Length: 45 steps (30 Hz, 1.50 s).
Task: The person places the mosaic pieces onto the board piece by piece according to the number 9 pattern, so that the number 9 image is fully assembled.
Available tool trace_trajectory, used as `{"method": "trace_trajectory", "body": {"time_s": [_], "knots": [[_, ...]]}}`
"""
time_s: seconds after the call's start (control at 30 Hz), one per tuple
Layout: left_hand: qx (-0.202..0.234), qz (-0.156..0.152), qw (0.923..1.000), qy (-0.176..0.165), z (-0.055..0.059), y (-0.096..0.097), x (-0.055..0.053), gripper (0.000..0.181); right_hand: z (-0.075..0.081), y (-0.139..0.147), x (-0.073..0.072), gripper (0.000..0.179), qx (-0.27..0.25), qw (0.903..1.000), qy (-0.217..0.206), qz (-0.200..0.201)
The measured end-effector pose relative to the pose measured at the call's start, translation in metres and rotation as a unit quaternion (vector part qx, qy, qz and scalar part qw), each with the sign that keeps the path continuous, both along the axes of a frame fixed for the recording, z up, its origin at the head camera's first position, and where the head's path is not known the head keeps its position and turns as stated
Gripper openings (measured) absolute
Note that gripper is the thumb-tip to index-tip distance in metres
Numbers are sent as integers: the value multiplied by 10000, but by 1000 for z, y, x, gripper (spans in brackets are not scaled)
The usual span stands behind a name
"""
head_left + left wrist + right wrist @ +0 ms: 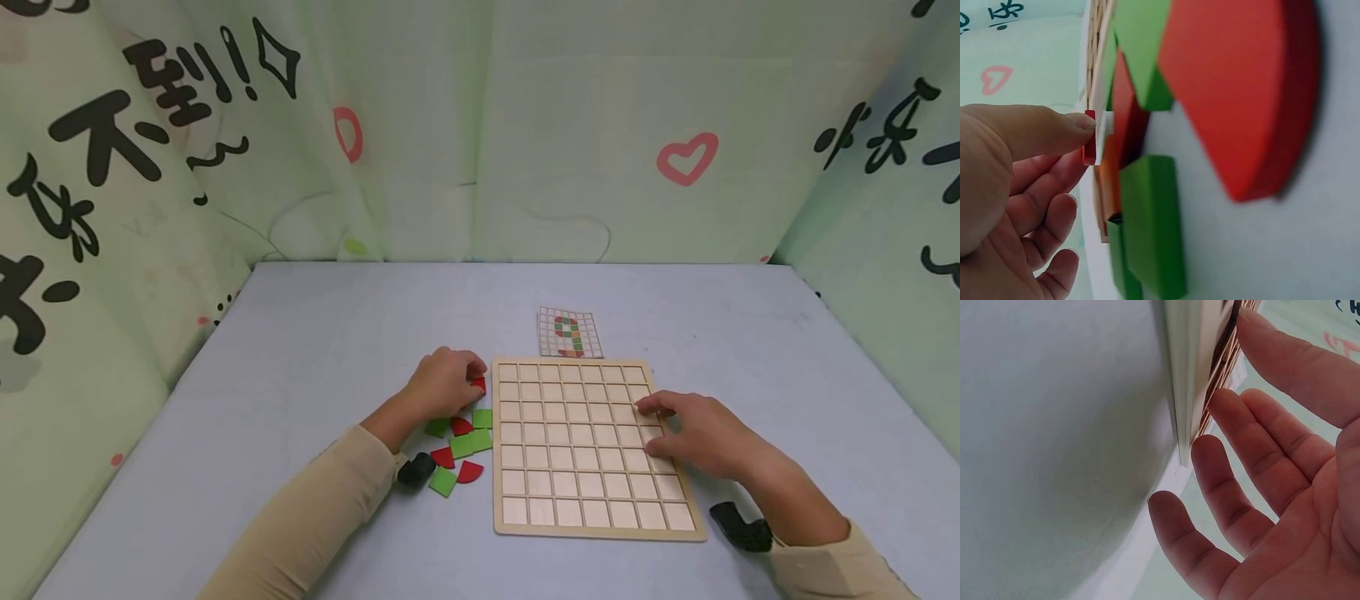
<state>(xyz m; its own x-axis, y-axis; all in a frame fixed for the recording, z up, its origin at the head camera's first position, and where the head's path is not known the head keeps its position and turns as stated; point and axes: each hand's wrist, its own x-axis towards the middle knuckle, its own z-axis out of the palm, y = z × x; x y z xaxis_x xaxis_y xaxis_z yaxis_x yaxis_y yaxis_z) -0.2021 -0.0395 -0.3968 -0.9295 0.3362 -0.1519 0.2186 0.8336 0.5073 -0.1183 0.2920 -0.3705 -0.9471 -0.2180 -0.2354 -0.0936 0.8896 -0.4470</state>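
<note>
My left hand (447, 382) pinches a small red piece (1089, 139) between thumb and fingers, just off the upper left side of a wooden grid board (592, 532). The grid's cells are bare. Below that hand lie several loose pieces: green squares (443, 481) and red quarter-circles (470, 472). In the left wrist view a red quarter-circle (1241, 94) and a green square (1147, 225) appear close up. At the board's right edge is my right hand (701, 429), thumb and fingers spread and relaxed, the fingertips over the rim.
Behind the board lies a gridded pattern card (547, 333) with a red and green figure. A black wrist camera (416, 471) sits beside the loose pieces, another (741, 527) under the right wrist. Printed curtains (562, 125) surround the white table (337, 333).
</note>
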Motion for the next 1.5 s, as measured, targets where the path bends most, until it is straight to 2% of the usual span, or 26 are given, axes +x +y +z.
{"method": "trace_trajectory", "body": {"time_s": [0.17, 0.33, 0.6, 0.9, 1.2, 1.5], "knots": [[75, -45, 10000, 14, 6, 1, 0, 35, 1, 0, 1, 52, 7, 10000, 10, -18], [151, -215, 9996, 59, 11, 6, 1, 32, 2, 0, 1, 52, 23, 10000, -7, -14], [195, -557, 9982, 112, 14, 13, 1, 31, 2, -2, 2, 52, 34, 10000, 12, 8], [319, -680, 9971, 82, 18, 25, 2, 27, 1, -2, 1, 52, 21, 10000, 14, -45], [220, -834, 9963, 4, 18, 41, 2, 27, 0, -3, 1, 50, -10, 9999, 99, -27], [-26, -1035, 9946, 103, 19, 52, 1, 26, -1, -2, 0, 52, 7, 10000, 49, -65]]}}
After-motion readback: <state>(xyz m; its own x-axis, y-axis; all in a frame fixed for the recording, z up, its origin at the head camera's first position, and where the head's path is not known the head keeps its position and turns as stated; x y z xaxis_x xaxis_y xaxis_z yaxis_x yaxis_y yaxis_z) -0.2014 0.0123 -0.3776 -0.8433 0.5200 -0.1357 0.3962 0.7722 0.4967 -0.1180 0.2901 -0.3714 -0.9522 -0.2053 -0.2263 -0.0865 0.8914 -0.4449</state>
